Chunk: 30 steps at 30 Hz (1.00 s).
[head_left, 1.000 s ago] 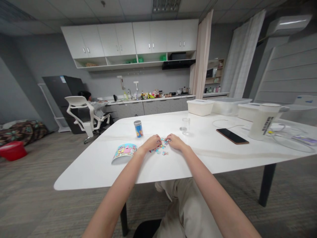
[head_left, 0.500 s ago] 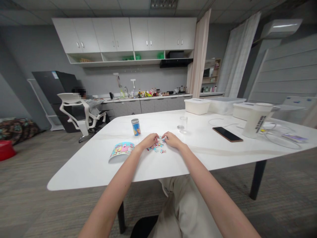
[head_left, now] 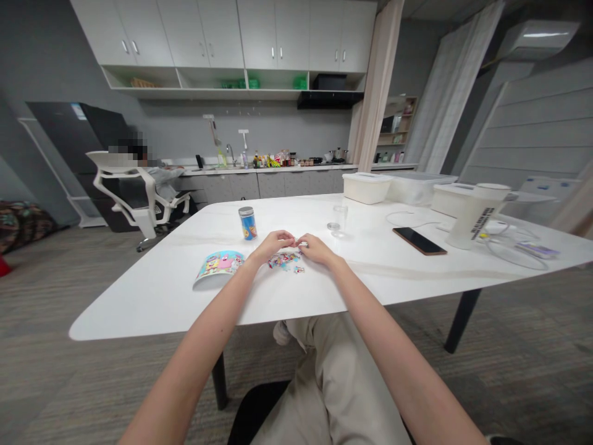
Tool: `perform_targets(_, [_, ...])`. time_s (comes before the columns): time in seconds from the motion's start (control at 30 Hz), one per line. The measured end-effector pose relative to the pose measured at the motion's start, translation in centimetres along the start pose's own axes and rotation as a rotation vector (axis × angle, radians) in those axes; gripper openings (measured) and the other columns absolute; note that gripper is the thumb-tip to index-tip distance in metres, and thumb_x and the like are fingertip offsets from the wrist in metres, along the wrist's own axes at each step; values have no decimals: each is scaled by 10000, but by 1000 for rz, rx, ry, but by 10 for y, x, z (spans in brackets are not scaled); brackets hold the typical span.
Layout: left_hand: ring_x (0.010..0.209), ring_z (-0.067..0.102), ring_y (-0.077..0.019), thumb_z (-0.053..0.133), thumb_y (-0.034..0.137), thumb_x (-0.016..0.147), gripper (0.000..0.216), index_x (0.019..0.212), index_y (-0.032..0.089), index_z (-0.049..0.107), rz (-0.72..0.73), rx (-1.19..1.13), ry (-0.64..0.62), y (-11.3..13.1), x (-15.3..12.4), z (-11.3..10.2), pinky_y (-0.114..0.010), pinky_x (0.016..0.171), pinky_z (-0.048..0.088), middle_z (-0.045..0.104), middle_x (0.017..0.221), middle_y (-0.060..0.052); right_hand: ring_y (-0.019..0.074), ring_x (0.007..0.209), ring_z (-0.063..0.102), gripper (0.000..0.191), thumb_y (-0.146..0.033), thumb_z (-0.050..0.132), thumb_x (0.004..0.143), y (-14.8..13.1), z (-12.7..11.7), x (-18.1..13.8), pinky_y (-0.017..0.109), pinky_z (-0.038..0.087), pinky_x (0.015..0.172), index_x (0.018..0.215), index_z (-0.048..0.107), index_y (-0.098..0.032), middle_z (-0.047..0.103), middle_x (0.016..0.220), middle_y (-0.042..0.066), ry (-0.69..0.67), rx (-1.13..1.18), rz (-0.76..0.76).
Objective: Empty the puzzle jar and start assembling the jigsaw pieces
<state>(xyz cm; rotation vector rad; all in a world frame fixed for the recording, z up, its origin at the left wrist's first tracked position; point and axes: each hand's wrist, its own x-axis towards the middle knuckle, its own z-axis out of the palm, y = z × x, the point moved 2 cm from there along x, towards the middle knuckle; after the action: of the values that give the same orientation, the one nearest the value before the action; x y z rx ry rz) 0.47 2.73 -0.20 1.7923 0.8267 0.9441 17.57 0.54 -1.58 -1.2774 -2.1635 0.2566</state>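
My left hand (head_left: 277, 245) and my right hand (head_left: 315, 248) meet at the fingertips just above the white table (head_left: 152, 296). Both are closed in a pinch on what looks like a small jigsaw puzzle piece, mostly covered by the fingers. Below them lies a loose heap of colourful puzzle pieces (head_left: 281, 260), with a separate puzzle piece (head_left: 299, 270) at its near right. Left of my left forearm is a curved cartoon picture sheet (head_left: 217, 267). A blue cartoon-printed can (head_left: 248, 226) with a grey lid stands upright behind the sheet.
Beyond my right hand are a clear jar (head_left: 340, 220) and a round lid (head_left: 332, 226). Farther right are a phone (head_left: 419, 240), a tall cup (head_left: 479, 216), cables and white storage boxes (head_left: 367, 188). Someone sits in a white chair (head_left: 123, 179) at the back left.
My hands have come together and lifted slightly off the heap, so more of the pieces show. The camera view has tilted down.
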Motion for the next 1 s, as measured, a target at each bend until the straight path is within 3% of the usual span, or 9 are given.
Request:
perform_targets(0.23, [807,685,-184,796,387,620,372,816,147,591,-92,-92,30,-2,-2,-1,-346,830,498,723,760,-55,165,998,614,184,-168,557,861,-2,0,1,309,446,936,1004,671,-151,681,1054,76,88,120,26])
perform_targets(0.5, [755,636,-164,748,513,634,433,819,142,623,-6,97,25,1,-2,-9,-292,725,472,710,785,-55,136,859,615,165,-292,571,866,-6,1,9,269,484,803,909,644,-151,685,932,36,101,289,44])
perform_targets(0.6, [782,629,-175,674,481,715,375,870,141,645,44,305,-6,3,-5,-16,-297,743,475,703,823,-53,131,833,611,145,-275,590,854,-9,-3,9,258,476,802,883,652,-148,685,900,32,105,237,35])
perform_targets(0.7, [871,631,-212,588,286,779,210,925,151,656,111,785,70,6,-12,-26,-335,833,463,696,885,-71,138,814,613,129,-230,590,850,-8,-8,7,251,463,798,875,682,-144,699,875,45,92,90,115])
perform_targets(0.8, [991,622,-258,535,127,761,253,983,149,655,96,1188,106,5,-20,-38,-370,913,426,691,950,-108,155,811,628,164,-197,565,854,-7,-8,5,246,457,774,878,717,-142,723,870,65,20,-26,187])
perform_targets(1.0, [948,643,-240,471,101,799,280,1000,163,656,-78,1249,92,-3,-23,-65,-298,788,449,703,1032,-108,176,811,655,214,-156,554,826,-9,-10,1,232,459,740,883,760,-156,753,876,75,-54,-86,254])
